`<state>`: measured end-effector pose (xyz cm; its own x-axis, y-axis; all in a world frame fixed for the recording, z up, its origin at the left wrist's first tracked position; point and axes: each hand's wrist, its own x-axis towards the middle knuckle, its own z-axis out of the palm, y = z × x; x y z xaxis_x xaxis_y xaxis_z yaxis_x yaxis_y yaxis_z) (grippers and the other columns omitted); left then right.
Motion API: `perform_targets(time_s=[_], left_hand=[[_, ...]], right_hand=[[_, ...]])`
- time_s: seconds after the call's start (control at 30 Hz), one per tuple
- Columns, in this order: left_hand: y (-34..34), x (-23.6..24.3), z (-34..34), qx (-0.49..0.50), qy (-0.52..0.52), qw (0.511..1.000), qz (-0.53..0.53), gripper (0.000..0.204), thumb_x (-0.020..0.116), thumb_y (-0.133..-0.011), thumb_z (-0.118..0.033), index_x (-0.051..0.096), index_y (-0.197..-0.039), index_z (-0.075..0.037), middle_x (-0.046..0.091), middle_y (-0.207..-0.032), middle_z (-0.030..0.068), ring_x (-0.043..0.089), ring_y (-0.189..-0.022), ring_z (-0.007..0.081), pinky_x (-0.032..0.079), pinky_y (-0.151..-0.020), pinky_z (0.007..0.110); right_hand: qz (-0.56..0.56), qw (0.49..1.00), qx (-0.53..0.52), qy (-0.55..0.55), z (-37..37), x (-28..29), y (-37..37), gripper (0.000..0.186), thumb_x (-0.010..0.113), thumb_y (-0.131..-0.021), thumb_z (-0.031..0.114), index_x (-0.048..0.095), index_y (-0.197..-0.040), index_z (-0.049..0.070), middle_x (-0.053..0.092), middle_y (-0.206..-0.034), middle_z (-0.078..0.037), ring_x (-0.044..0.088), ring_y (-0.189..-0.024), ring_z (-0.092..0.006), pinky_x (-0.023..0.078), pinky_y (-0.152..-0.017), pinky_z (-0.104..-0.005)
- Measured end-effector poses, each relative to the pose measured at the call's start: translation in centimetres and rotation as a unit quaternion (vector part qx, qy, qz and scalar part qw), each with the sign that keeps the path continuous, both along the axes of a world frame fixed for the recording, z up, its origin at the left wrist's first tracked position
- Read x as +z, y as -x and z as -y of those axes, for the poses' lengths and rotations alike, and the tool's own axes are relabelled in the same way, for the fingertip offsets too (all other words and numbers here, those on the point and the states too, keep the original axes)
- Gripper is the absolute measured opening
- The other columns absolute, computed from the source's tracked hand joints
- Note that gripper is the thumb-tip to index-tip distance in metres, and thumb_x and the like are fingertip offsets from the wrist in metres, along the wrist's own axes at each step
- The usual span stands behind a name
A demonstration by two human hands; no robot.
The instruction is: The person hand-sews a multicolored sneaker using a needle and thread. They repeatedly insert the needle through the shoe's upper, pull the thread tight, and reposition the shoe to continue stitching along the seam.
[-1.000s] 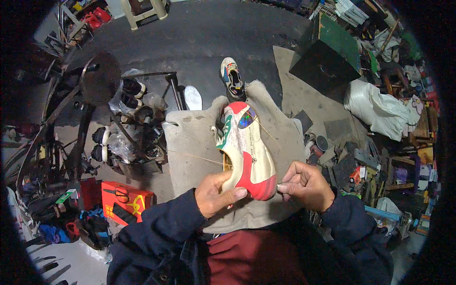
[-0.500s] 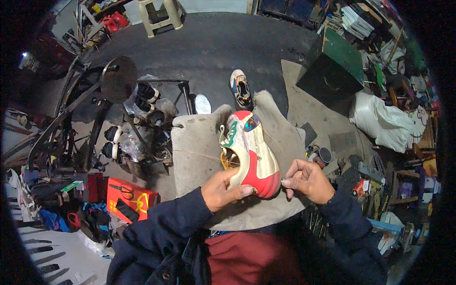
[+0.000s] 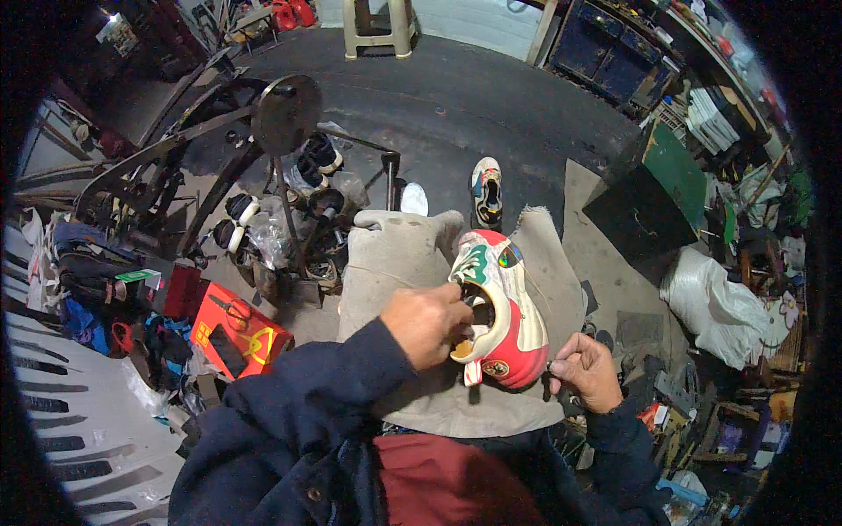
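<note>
A sneaker (image 3: 517,324) with a cream, red and green upper lies tilted on the grey cloth (image 3: 395,263) over my lap, its opening turned toward my left. My left hand (image 3: 428,324) is closed at the edge of that opening; its fingertips are partly hidden, and I cannot make out what they pinch. At the red heel, beside the sole edge, my right hand (image 3: 583,373) pinches something too small to name. A thin thread (image 3: 537,302) trails along the sole side. Beyond the cloth stands a second sneaker (image 3: 486,188) on the floor.
At left are a dark metal machine with a round plate (image 3: 288,114), bagged shoes (image 3: 241,219) and a red box (image 3: 232,329) with scissors and a phone on it. A green box (image 3: 653,206) and white sack (image 3: 715,302) stand right; a plastic stool (image 3: 379,39) is far off.
My left hand has moved off the heel side to the shoe's opening. The sneaker has turned so its opening shows more. My right hand stays at the heel. The whole view has shifted.
</note>
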<state>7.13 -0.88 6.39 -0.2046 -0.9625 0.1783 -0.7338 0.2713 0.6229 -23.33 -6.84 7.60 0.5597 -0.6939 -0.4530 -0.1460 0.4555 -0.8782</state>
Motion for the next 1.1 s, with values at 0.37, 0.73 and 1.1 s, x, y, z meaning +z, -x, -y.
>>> perform_targets(time_s=[0.37, 0.73, 1.1], left_hand=[[-0.3, 1.3, -2.2, -0.077, -0.176, 0.684, -0.704, 0.018, 0.057, -0.1, -0.021, 0.049, -0.096, -0.006, 0.066, -0.094, 0.012, 0.066, -0.087, 0.0216, 0.051, -0.084, 0.037], [2.2, 1.2, 0.0, -0.14, -0.235, 0.924, -0.267, 0.038, 0.074, -0.089, -0.026, 0.063, -0.115, -0.001, 0.071, -0.09, 0.0091, 0.064, -0.083, 0.0123, 0.052, -0.077, 0.031], [3.5, 0.1, 0.7, -0.031, -0.4, 0.813, -0.422, 0.037, 0.078, -0.085, -0.015, 0.065, -0.117, -0.001, 0.072, -0.101, 0.0039, 0.064, -0.09, 0.0107, 0.052, -0.08, 0.029]], right_hand=[[0.001, 1.0, 0.023, -0.005, 0.4, 0.3, 0.4, 0.015, 0.069, -0.091, 0.005, 0.055, -0.094, 0.002, 0.065, -0.076, -0.007, 0.065, -0.066, -0.0146, 0.05, -0.061, -0.0269], [0.015, 0.999, 0.039, -0.013, 0.6, 0.3, 0.7, 0.014, 0.068, -0.092, 0.005, 0.057, -0.098, -0.001, 0.066, -0.079, -0.007, 0.067, -0.07, -0.0149, 0.052, -0.064, -0.028], [-0.067, 0.995, 0.076, 0.001, 1.3, 2.1, -0.6, 0.014, 0.069, -0.092, 0.008, 0.059, -0.094, -0.001, 0.065, -0.076, -0.006, 0.063, -0.063, -0.0131, 0.05, -0.059, -0.0282]])
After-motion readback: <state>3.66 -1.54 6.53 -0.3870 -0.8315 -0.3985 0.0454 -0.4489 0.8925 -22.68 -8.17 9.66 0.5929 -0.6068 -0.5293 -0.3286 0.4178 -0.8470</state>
